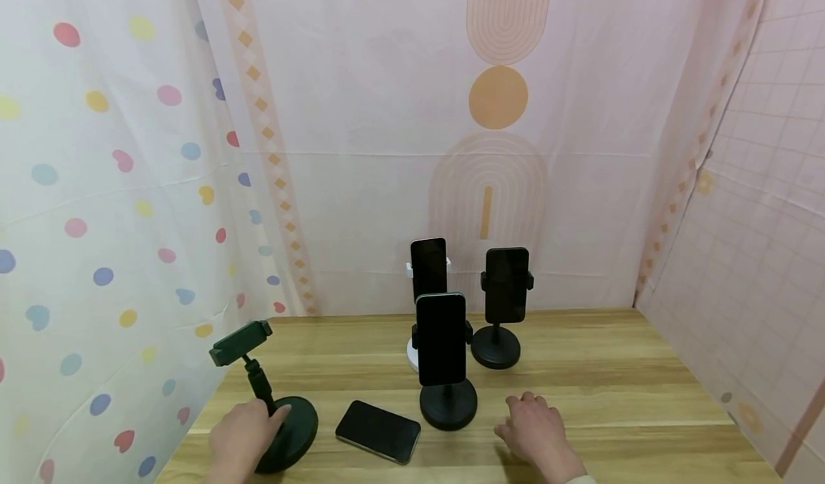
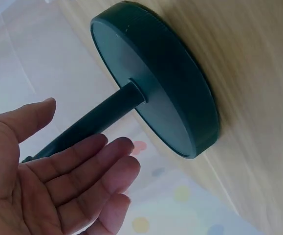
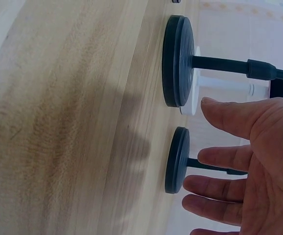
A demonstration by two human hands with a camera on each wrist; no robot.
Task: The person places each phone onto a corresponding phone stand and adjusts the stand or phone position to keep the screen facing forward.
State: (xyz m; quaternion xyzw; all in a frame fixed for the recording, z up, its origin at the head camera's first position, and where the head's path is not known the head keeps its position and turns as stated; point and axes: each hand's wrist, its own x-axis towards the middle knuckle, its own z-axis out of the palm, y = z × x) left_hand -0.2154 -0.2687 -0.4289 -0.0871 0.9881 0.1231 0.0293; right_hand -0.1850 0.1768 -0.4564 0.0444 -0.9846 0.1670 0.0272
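Observation:
A dark green phone stand (image 1: 288, 434) with a round base and an empty tilted holder (image 1: 241, 343) stands at the left. My left hand (image 1: 240, 437) is at its post (image 2: 90, 120), thumb and fingers loosely spread; whether they touch the post I cannot tell. To the right of that stand a black phone (image 1: 378, 432) lies flat, screen up. My right hand (image 1: 535, 432) hovers over the table with relaxed, spread fingers, holding nothing. Nearest to it is a black stand (image 1: 448, 405) that carries an upright phone (image 1: 441, 339).
Behind that stand are a white stand (image 1: 412, 355) holding a phone (image 1: 429, 268) and another black stand (image 1: 495, 348) with a phone (image 1: 506, 285). The wooden table (image 1: 599, 376) ends at a patterned curtain (image 1: 361, 205). A dotted curtain (image 1: 129, 262) borders the left side.

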